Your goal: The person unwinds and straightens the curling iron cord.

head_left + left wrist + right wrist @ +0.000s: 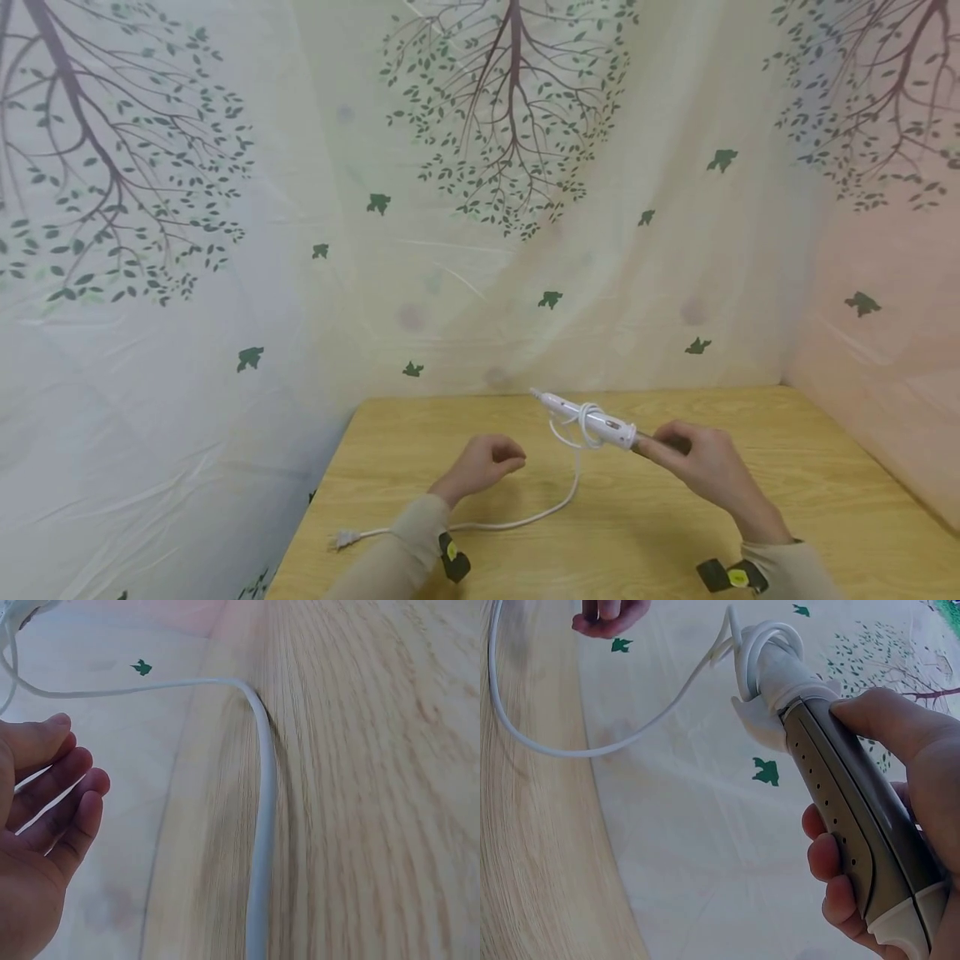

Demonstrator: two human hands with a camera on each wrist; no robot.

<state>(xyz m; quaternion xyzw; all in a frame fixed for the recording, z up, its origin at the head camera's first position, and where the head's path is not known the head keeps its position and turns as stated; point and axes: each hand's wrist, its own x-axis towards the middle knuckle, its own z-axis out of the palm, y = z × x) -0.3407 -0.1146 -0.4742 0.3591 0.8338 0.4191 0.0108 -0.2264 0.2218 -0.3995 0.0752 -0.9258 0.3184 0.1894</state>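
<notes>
My right hand (708, 462) grips a hair straightener (611, 429) by its brown barrel, holding it tilted above the table. In the right wrist view, the thumb lies along the brown barrel (847, 802) and the fingers curl round its other side. A white cord (776, 637) is looped around the white handle. From there the cord (525, 522) drops to the table and runs under or behind the left forearm to a plug (345, 540). My left hand (483, 464) hovers left of the handle, fingers loosely bent, holding nothing; the cord (261, 787) passes beside it.
The wooden table (825, 467) stretches out below both hands. Behind it and along the sides hang sheets (480, 325) printed with trees and green leaves. Black bands with yellow marks (453, 557) are worn on both wrists.
</notes>
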